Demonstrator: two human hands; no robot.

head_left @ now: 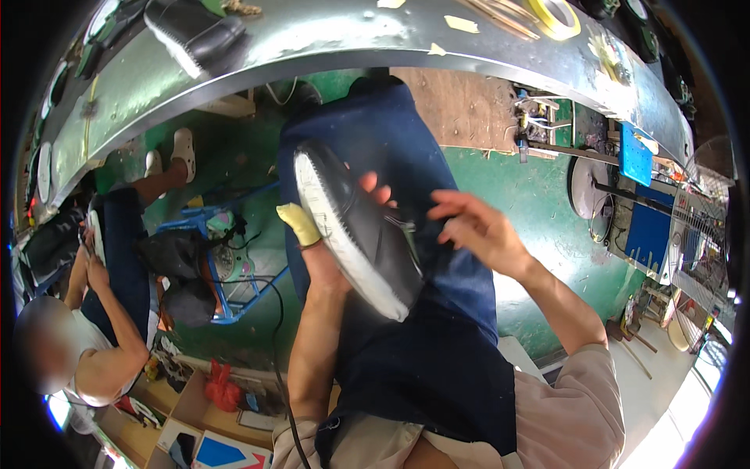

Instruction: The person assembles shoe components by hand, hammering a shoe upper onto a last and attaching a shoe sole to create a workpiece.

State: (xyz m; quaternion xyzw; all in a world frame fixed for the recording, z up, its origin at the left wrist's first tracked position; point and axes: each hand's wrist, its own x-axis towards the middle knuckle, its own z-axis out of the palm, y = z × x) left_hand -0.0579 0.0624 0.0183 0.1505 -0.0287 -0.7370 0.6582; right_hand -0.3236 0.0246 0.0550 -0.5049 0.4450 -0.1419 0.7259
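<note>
A black shoe [379, 234] with a white sole [348, 254] is tilted above my lap, its toe pointing away from me. Short marks like stitches run along the sole's upper edge. My left hand [324, 266] grips the shoe from the sole side. A yellow cover [297, 223] wraps its thumb, while its fingertips show past the shoe's far side. To the right of the shoe, apart from it, my right hand [484, 238] hovers with its fingers bent and spread. No held thing can be made out in it.
A metal workbench [312, 47] crosses the front, bearing another black shoe [195, 35] and a yellow tape roll [555, 17]. At left, a person [101, 313] sits handling a shoe beside a blue metal frame [234, 301]. A dark cable [280, 336] hangs by my left arm.
</note>
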